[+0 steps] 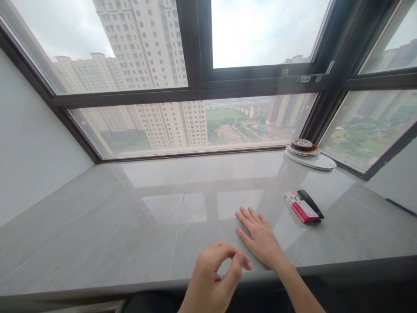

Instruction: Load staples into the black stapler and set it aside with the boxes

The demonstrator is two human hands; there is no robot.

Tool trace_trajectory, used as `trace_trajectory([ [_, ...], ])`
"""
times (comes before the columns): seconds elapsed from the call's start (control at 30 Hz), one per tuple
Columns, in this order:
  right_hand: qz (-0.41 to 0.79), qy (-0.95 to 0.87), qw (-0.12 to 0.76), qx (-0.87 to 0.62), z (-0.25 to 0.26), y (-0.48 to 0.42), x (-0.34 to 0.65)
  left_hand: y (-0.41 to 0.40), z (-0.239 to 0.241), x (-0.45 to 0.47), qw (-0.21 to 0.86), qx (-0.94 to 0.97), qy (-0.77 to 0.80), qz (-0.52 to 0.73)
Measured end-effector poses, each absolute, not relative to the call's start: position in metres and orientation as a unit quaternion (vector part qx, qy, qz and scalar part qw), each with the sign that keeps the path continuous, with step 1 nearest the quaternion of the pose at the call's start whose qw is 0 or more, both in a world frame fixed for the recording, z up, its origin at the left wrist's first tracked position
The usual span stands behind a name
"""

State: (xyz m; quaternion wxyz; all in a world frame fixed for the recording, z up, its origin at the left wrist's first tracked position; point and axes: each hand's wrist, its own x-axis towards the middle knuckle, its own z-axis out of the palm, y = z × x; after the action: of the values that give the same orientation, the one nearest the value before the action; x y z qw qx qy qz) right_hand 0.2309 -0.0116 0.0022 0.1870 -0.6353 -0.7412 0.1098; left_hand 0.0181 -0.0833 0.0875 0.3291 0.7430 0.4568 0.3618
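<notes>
My left hand point(217, 273) is raised over the front edge of the grey stone sill point(107, 234). Its fingers curl round to the thumb in a pinch; anything between the tips is hidden or too small to make out. My right hand point(259, 237) lies palm down on the sill with its fingers spread, holding nothing. To the right of it are a small pink-and-white packet point(304, 210) and, against its far side, a long black object point(311, 203), perhaps a stapler.
A stack of plates point(302, 154) of several sizes stands in the far right corner by the window. Dark window frames point(195, 93) border the back and right of the sill, and a white wall point(29, 143) bounds the left. High-rise buildings show outside.
</notes>
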Motion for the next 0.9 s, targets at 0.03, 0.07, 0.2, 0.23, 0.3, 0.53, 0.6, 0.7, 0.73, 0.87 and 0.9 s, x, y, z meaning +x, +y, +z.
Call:
trace_trajectory([
  [0.03,0.119,-0.739,0.198,-0.633,0.005,-0.012,0.231,-0.067,0.076,0.020,0.281,0.749,0.492,0.343],
  [0.07,0.139,-0.739,0.210,-0.625,0.009,-0.012,0.233,-0.052,0.064,0.022,0.220,0.759,0.528,0.311],
  [0.2,0.267,-0.719,0.301,-0.567,0.043,-0.004,0.278,-0.020,0.019,0.028,0.024,0.784,0.600,0.160],
  [0.23,0.257,-0.693,0.345,-0.579,0.054,0.000,0.301,-0.018,0.012,0.029,0.004,0.787,0.601,0.139],
  [0.3,0.159,-0.617,0.431,-0.639,0.070,0.010,0.357,-0.017,0.003,0.030,-0.017,0.791,0.600,0.120],
  [0.53,0.239,-0.510,0.337,-0.755,0.044,0.029,0.510,-0.018,0.000,0.030,-0.026,0.790,0.600,0.125],
  [0.6,0.313,-0.508,0.353,-0.720,0.029,0.027,0.511,-0.018,-0.002,0.030,-0.026,0.791,0.598,0.130],
  [0.7,0.384,-0.490,0.383,-0.683,0.016,0.023,0.485,-0.017,-0.004,0.030,-0.022,0.793,0.594,0.138],
  [0.73,0.404,-0.484,0.392,-0.670,0.015,0.022,0.471,-0.017,-0.004,0.029,-0.019,0.793,0.592,0.142],
  [0.87,0.441,-0.503,0.421,-0.612,0.013,0.019,0.401,-0.016,-0.006,0.028,0.010,0.795,0.582,0.173],
  [0.9,0.445,-0.516,0.422,-0.598,0.012,0.019,0.380,-0.016,-0.006,0.027,0.023,0.794,0.579,0.184],
])
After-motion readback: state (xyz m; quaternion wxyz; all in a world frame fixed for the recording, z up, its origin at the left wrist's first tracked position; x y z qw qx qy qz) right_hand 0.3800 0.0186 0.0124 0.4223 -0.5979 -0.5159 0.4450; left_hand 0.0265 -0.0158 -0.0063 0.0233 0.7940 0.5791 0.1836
